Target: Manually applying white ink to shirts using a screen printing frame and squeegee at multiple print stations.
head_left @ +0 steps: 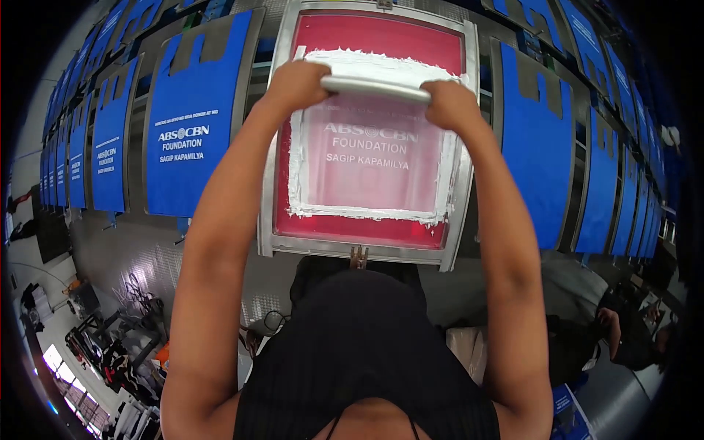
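Note:
Both my hands grip a long pale squeegee (375, 89) near the upper part of a silk-screen. My left hand (301, 84) is wrapped round its left end, my right hand (449, 104) round its right end. The screen has a silver metal frame (265, 235) and red coated mesh (378, 33). Thick white ink (378, 64) lies beside the squeegee and in uneven strips around a translucent pink window (367, 191) with pale lettering. A metal clamp (358, 257) sits at the frame's lower edge, above my dark clothing.
Flat blue bag pieces (535, 147) with handle cut-outs, some printed white, lie on metal boards (132, 183) in rows either side, curving away. A person (609, 323) is at the lower right. Cluttered equipment (95, 345) and cables stand on the floor at the lower left.

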`<state>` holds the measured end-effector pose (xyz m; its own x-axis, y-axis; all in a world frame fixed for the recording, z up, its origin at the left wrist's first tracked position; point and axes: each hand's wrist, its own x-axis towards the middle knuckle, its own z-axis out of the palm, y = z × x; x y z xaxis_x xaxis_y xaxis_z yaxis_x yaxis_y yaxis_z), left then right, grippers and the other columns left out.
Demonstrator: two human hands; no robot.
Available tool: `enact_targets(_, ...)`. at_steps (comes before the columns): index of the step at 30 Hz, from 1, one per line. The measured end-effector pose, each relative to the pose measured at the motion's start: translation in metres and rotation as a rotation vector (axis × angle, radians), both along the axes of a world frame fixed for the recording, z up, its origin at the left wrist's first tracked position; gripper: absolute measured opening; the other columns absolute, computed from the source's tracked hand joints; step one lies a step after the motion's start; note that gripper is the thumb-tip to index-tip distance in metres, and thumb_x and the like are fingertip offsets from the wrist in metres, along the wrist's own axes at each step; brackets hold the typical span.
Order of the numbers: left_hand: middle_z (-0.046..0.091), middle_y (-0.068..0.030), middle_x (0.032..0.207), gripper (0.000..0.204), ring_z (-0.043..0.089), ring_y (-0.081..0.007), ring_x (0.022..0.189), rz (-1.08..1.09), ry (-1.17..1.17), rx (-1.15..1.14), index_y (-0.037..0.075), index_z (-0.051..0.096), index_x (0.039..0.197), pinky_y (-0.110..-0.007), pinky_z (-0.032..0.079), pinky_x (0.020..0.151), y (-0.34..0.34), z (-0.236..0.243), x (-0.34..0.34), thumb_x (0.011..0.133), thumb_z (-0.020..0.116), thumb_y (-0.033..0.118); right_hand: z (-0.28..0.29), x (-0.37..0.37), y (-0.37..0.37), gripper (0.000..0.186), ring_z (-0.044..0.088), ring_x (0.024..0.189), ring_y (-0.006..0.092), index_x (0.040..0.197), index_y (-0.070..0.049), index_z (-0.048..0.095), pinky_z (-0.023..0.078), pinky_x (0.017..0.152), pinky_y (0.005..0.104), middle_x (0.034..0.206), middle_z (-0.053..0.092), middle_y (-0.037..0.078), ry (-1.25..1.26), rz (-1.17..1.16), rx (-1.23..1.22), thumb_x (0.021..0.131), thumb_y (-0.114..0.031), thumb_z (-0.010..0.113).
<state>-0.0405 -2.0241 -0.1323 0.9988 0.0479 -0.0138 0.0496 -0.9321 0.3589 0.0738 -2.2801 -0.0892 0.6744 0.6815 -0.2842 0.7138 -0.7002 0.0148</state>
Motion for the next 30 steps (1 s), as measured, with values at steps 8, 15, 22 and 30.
enact_targets(8,0.062,-0.0078,0.08,0.03,0.059,-0.0267,0.074,-0.027,-0.086,-0.165,0.007,0.06,0.084,-0.037,0.048,0.069,-0.116,-0.01,-0.228,0.055,0.065,0.002,-0.011,-0.221,-0.11,0.029,0.061,0.075,0.0321,0.088,-0.008,0.062,0.048,0.065,0.0438,0.079,0.063,0.012,0.185,-0.065,0.278,0.061,0.001,0.058)
enact_targets(15,0.063,-0.0094,0.071,0.017,0.064,-0.028,0.073,0.084,0.005,0.044,0.013,0.066,0.08,-0.042,0.052,0.063,-0.043,-0.012,-0.057,0.064,0.07,0.015,-0.028,-0.057,-0.037,0.035,0.064,0.082,0.0305,0.1,-0.015,0.065,0.051,0.069,0.0434,0.084,0.067,0.011,0.047,-0.123,0.069,0.065,-0.011,0.062)
enact_targets(22,0.067,-0.0114,0.079,0.031,0.064,-0.0307,0.081,0.046,0.037,0.026,0.011,0.067,0.085,-0.043,0.051,0.071,0.006,0.014,0.017,0.066,0.074,0.034,0.009,0.038,0.014,0.036,0.063,0.093,0.0312,0.099,-0.014,0.069,0.051,0.08,0.0423,0.096,0.067,0.013,0.116,0.027,-0.004,0.064,-0.013,0.059)
enact_targets(30,0.064,-0.0218,0.096,0.043,0.061,-0.0363,0.092,0.18,0.403,-0.602,0.004,0.065,0.099,-0.046,0.047,0.08,-0.081,0.028,-0.148,0.089,0.053,0.043,0.015,0.091,0.029,0.047,0.063,0.094,0.034,0.107,-0.008,0.067,0.05,0.084,0.0412,0.099,0.066,0.02,0.138,0.11,0.027,0.062,-0.01,0.056)
